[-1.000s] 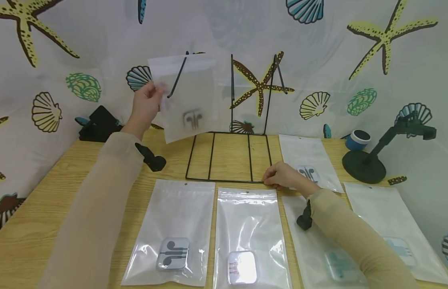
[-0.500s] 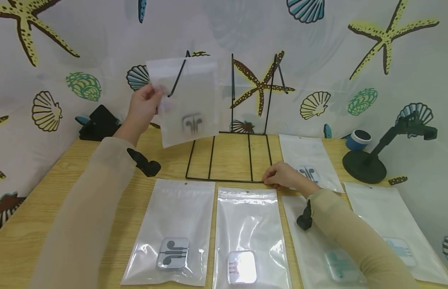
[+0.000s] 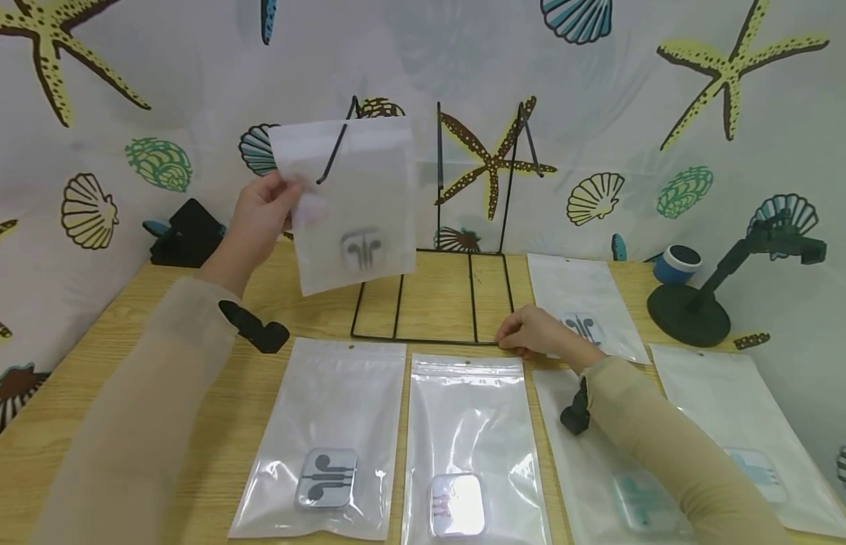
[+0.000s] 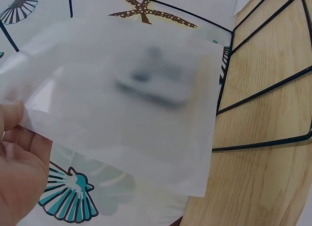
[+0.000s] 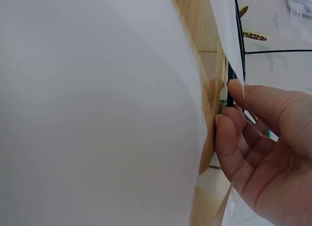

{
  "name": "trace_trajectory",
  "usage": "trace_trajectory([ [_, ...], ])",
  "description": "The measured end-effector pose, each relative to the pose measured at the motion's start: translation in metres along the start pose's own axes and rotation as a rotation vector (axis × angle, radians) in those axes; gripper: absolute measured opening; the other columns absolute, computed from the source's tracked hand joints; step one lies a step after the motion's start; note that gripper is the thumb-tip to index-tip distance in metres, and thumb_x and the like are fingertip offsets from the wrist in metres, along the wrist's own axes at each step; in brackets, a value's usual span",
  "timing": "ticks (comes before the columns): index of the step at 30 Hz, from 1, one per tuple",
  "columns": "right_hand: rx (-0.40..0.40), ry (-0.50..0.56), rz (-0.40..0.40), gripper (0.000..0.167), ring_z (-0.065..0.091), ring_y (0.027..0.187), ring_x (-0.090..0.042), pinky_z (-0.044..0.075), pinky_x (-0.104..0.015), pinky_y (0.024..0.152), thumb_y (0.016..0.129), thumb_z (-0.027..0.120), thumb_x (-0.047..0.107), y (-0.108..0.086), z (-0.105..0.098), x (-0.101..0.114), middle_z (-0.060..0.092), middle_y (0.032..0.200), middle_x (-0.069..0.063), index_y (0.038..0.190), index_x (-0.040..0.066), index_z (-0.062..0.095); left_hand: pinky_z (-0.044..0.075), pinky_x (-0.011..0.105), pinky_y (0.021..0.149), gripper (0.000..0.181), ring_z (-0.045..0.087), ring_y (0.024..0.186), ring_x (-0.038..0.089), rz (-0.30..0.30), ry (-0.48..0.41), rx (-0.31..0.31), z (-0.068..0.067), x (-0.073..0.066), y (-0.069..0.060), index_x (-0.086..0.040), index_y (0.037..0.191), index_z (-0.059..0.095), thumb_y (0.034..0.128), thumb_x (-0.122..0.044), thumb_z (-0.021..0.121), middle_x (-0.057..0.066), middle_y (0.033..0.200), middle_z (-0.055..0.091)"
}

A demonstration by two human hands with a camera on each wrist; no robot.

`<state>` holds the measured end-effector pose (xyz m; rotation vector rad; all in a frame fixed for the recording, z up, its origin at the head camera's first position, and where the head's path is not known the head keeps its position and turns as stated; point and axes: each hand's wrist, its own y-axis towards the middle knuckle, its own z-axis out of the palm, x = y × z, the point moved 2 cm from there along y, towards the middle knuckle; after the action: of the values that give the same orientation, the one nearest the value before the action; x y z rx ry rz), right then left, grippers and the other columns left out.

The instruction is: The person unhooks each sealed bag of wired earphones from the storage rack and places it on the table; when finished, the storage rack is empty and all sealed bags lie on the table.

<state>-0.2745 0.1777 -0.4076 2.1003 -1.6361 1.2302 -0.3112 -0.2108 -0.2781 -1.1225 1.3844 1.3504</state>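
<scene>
In the head view, my left hand [image 3: 259,208] pinches the left edge of a translucent white zip bag [image 3: 385,174]. A case with grey earphones [image 3: 361,248] shows through its lower part. The left hook [image 3: 332,155] of a black wire rack crosses the bag's top edge and appears to run through it, its tip in front. Thumb and fingers of my right hand [image 3: 541,333] pinch the front right corner of the rack's base [image 3: 434,341]. The right wrist view shows the black wire [image 5: 230,89] between those fingertips.
Several bagged earphone cases lie on the wooden table, including a left bag [image 3: 341,409], a middle bag [image 3: 473,424] and a far-right bag [image 3: 716,386]. My right forearm passes over another bag [image 3: 566,469]. A black stand [image 3: 687,314] and a blue jar [image 3: 676,266] stand at back right.
My left hand has moved down and slightly left with the bag. The bag's top edge now crosses the hook lower, nearer its tip. My right hand and the rack have stayed still.
</scene>
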Motion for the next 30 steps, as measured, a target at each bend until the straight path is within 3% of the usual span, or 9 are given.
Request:
trace_trajectory([
  [7,-0.001,-0.006,0.011,0.007,0.051,0.055,-0.013,0.049,-0.025,0.050,0.086,0.065,0.008,0.001,0.000,-0.002,0.059,0.068,-0.003,0.087,0.004,0.071,0.051,0.020,0.070,0.043,0.052,0.101,0.020,-0.002,0.082,0.045,-0.003,-0.002,-0.017,-0.005,0.133,0.047,0.0951,-0.024,0.051,0.010,0.121,0.051],
  [16,0.000,0.010,0.013,0.006,0.050,0.055,-0.014,0.048,-0.024,0.050,0.086,0.065,0.008,0.001,0.001,-0.003,0.059,0.068,-0.003,0.086,0.004,0.070,0.050,0.019,0.071,0.040,0.050,0.101,0.019,-0.009,0.100,0.069,-0.010,-0.007,-0.037,-0.007,0.127,0.053,0.0929,-0.028,0.055,0.008,0.119,0.052],
  [26,0.002,0.012,0.014,0.007,0.051,0.056,-0.014,0.048,-0.025,0.051,0.086,0.065,0.008,0.001,0.001,-0.002,0.061,0.070,-0.004,0.087,0.003,0.070,0.050,0.019,0.073,0.048,0.051,0.102,0.016,-0.004,0.180,0.100,-0.017,-0.010,-0.059,-0.006,0.133,0.047,0.0935,-0.031,0.053,0.004,0.120,0.053],
  [30,-0.001,0.003,0.018,0.007,0.052,0.056,-0.014,0.049,-0.025,0.051,0.086,0.066,0.008,0.002,0.001,-0.002,0.061,0.071,-0.003,0.087,0.004,0.070,0.049,0.018,0.074,0.050,0.050,0.102,0.016,-0.019,0.168,0.103,-0.019,-0.010,-0.066,-0.005,0.135,0.045,0.0934,-0.031,0.053,0.005,0.120,0.051],
])
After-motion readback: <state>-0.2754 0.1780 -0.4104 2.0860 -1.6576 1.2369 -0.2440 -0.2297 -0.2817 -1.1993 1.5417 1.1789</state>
